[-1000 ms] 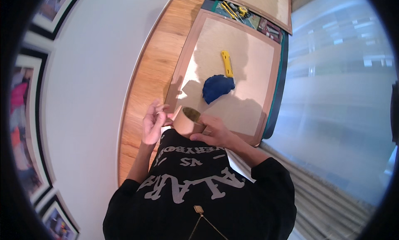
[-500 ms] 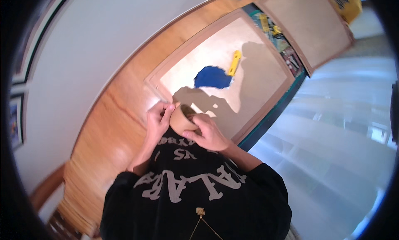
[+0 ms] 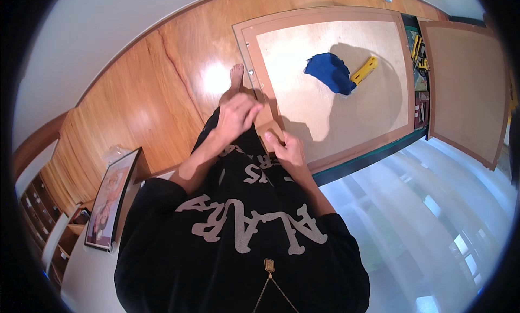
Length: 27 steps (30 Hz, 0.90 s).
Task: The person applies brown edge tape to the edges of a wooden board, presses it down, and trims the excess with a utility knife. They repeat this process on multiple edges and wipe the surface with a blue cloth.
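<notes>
My right hand (image 3: 290, 152) grips a roll of brown tape (image 3: 270, 133) in front of my shirt, thumb lying over it. A short strip of tape (image 3: 264, 116) rises from the roll toward my left hand (image 3: 238, 117). The left fingers are pinched together at the strip's end, slightly blurred. Beyond both hands lies a large pale panel (image 3: 292, 47) edged with brown tape. On it rest a crumpled blue cloth (image 3: 329, 73) and, touching its right side, a yellow tool (image 3: 364, 71) that looks like a box cutter.
A bare foot (image 3: 236, 76) stands on the wooden floor (image 3: 162, 80) by the panel's left edge. At right, a second brown-edged board (image 3: 463, 80) adjoins a dark gap with yellow tools (image 3: 417, 49). A framed picture (image 3: 112, 199) leans at lower left.
My left hand has moved up and away from the roll, and a strip of tape now shows between the hands. The view has turned, shifting the panel, cloth and yellow tool rightward.
</notes>
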Tool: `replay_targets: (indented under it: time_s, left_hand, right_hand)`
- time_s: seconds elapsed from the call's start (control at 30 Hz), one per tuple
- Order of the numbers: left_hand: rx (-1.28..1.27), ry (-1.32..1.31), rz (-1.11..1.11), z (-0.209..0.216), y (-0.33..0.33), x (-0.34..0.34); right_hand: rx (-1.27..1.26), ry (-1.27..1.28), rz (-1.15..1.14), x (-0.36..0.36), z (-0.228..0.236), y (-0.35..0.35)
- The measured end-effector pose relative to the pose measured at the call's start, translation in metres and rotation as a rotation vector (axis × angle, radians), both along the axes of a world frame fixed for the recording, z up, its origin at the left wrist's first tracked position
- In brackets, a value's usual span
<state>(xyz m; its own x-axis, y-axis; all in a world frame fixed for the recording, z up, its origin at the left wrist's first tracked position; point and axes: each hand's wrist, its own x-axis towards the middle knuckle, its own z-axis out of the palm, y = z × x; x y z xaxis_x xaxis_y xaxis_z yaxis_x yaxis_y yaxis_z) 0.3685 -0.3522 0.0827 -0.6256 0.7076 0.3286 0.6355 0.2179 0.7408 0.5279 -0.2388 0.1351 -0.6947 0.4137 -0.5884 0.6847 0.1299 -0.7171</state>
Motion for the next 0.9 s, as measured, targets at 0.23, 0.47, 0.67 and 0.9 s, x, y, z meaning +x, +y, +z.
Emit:
replay_targets:
  time_s: [0.23, 0.47, 0.67, 0.9]
  left_hand:
    - [-0.061, 0.203, 0.221, -0.047, 0.016, -0.027]
    - [-0.113, 0.006, 0.201, -0.040, 0.016, -0.033]
    - [-0.088, -0.094, 0.186, -0.043, 0.024, -0.041]
    - [-0.215, -0.149, 0.271, -0.047, 0.031, -0.051]
  right_hand:
    - [-0.356, 0.253, -0.187, -0.038, -0.008, 0.009]
    - [-0.442, 0.336, -0.252, -0.044, -0.021, 0.010]
    - [-0.413, 0.355, -0.245, -0.047, -0.018, 0.011]
    - [-0.413, 0.344, -0.259, -0.061, -0.010, 0.017]
